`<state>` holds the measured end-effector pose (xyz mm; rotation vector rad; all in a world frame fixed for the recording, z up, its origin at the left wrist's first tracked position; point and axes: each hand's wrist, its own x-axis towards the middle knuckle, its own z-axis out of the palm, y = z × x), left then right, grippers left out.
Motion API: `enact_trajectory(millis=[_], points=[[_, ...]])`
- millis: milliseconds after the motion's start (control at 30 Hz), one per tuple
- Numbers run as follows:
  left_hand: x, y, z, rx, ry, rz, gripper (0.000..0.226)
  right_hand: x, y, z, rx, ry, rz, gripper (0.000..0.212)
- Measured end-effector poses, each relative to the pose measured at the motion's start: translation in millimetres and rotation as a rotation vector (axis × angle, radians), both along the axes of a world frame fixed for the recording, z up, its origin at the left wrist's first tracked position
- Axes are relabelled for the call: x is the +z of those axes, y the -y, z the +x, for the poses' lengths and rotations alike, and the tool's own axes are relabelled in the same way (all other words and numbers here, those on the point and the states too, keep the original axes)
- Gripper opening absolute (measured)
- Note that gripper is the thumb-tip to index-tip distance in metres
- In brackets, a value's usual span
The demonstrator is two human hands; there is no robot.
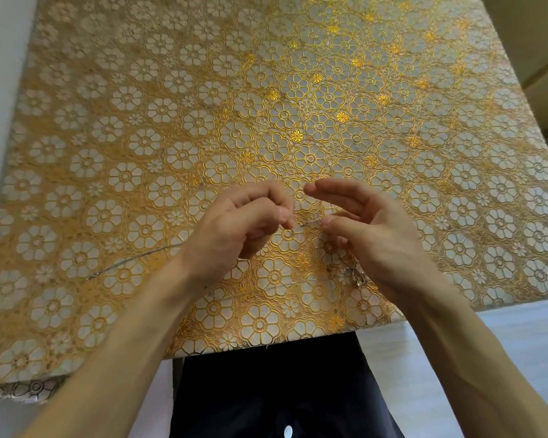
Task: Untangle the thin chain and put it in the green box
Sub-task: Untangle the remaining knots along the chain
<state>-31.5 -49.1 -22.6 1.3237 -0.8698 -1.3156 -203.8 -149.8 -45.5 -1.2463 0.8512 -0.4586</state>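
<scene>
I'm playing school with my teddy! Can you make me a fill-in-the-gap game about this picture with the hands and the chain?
1. The thin chain is stretched between ______ hands.
2. The tablecloth has a pattern of ______.
3. The left hand and the right hand wear no ______.
4. The green box is ______ in this picture.

Missing words: two; flowers; gloves; not visible
</scene>
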Motion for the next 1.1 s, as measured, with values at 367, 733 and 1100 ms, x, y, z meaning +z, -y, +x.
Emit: enact_trajectory(millis=[367,733,1100], points=[[-15.1,-2.6,11.0,0.154,0.517,0.002,0.03,-4.0,2.4,-3.6,-0.141,-0.03,-0.01,0.039],[-31.1,-12.6,12.7,0.125,1.398,0.099,0.02,-2.4,0.4,-8.2,-0.125,-0.121,-0.1,0.024],[-25.4,-19.0,11.8,0.126,1.528,0.067,0.032,2.7,-1.7,-13.0,-0.191,-0.086,0.022,0.015]])
